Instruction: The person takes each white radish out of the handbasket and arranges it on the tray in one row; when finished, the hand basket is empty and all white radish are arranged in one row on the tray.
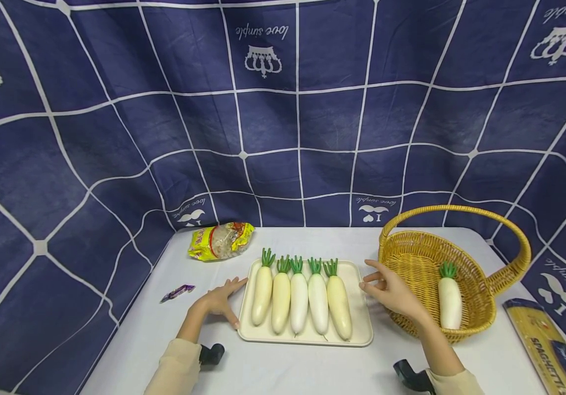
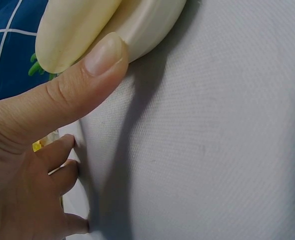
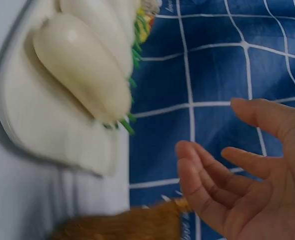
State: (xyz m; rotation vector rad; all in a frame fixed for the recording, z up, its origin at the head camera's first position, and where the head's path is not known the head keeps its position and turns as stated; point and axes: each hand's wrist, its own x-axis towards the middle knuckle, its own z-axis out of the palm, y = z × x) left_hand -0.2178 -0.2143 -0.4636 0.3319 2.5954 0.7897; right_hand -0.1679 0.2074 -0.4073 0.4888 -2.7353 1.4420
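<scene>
Several white radishes [image 1: 299, 304] with green tops lie side by side on a cream tray [image 1: 362, 326] in the middle of the table. At the tray's left edge is my left hand [image 1: 217, 302], fingers spread and thumb tip right at the rim. The left wrist view shows that thumb [image 2: 95, 65] overlapping the tray corner below a pale radish [image 2: 72, 32]. My right hand [image 1: 390, 289] hovers by the tray's right edge, between it and the wicker basket [image 1: 411, 258]. Its fingers are loosely bent, with nothing between them in the right wrist view.
One more white radish [image 1: 450, 302] stands inside the basket, whose tall handle [image 1: 453, 207] arches over it. A spaghetti pack [image 1: 544, 340] lies at the right edge. Back left are a yellow food bag [image 1: 220, 241] and a small purple wrapper [image 1: 178, 293]. Blue checked cloth [image 1: 273, 126] hangs behind.
</scene>
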